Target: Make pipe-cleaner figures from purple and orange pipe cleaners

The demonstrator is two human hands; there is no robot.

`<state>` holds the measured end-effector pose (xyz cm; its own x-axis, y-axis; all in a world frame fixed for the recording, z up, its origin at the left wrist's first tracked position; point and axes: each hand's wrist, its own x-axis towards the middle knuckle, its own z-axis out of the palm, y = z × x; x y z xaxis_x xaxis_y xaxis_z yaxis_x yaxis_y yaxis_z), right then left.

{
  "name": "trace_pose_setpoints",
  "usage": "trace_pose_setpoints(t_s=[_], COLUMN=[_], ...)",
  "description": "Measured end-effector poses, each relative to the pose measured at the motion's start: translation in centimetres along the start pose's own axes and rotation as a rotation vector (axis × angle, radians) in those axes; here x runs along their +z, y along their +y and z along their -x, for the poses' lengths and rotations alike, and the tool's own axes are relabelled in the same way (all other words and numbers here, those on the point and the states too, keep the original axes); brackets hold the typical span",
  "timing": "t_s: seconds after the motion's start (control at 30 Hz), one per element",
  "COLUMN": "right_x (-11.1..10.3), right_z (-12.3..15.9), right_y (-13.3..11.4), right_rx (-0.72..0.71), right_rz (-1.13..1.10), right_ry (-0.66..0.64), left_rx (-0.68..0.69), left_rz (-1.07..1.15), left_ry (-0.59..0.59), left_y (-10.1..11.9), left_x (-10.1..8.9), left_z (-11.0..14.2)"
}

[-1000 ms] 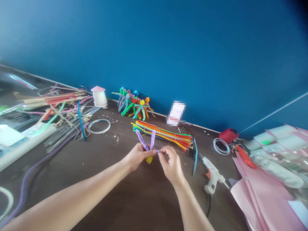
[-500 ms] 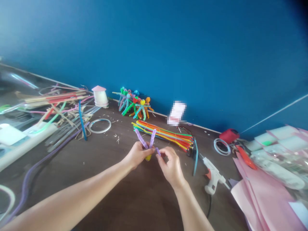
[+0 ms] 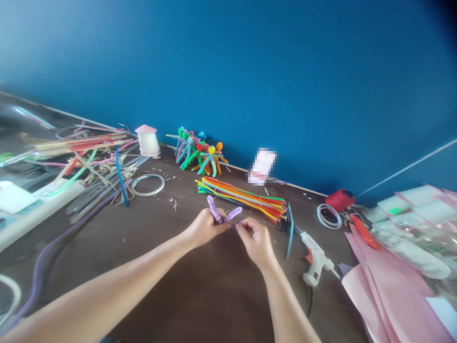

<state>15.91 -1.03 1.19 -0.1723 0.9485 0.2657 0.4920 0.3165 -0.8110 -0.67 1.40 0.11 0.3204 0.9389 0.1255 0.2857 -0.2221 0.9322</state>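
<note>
My left hand (image 3: 205, 228) grips a purple chenille pipe cleaner (image 3: 223, 214) bent into a V, its two fuzzy arms sticking out above the fingers. My right hand (image 3: 255, 243) sits just to the right, with thumb and fingers pinching a thin purple end at the V's base. The yellow piece seen earlier is hidden behind my left hand. A bundle of multicoloured pipe cleaners (image 3: 243, 197) lies beyond both hands on the dark wooden table (image 3: 160, 238).
Small pipe-cleaner figures (image 3: 200, 157) stand against the blue wall (image 3: 228, 71). A white hot glue gun (image 3: 314, 258) lies right, near pink paper sheets (image 3: 382, 295) and a red spool (image 3: 340, 200). Tape rings (image 3: 147, 185) and loose strips (image 3: 82, 157) lie left.
The purple V has tipped lower and its arms now splay wider, the right arm leaning rightward. The yellow piece has gone from view behind my left hand. Both hands keep their hold.
</note>
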Motion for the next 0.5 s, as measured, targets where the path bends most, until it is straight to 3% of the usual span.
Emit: trace_pose_setpoints(t_s=[0.1,0.2,0.3,0.4,0.5], right_x=[-0.1,-0.2,0.0,0.5,0.9], right_z=[0.0,-0.1,-0.1,-0.1,-0.1], right_y=[0.0,0.1,0.1,0.3,0.8], right_rx=[0.115,0.209,0.337,0.481,0.527], right_rz=[-0.117,-0.282,-0.515,-0.774,-0.857], right_ry=[-0.076,-0.149,-0.188,-0.207,-0.197], left_rx=[0.153,0.21,0.18,0.129,-0.037], left_rz=[-0.072,-0.036,0.072,0.186,0.372], left_ry=[-0.04,-0.106,-0.163,-0.145,-0.083], left_y=[0.2,0.6,1.2,1.5,1.2], left_x=[-0.5,-0.9,-1.0,-0.4,0.7], left_z=[-0.2,-0.3,-0.1,0.3,0.6])
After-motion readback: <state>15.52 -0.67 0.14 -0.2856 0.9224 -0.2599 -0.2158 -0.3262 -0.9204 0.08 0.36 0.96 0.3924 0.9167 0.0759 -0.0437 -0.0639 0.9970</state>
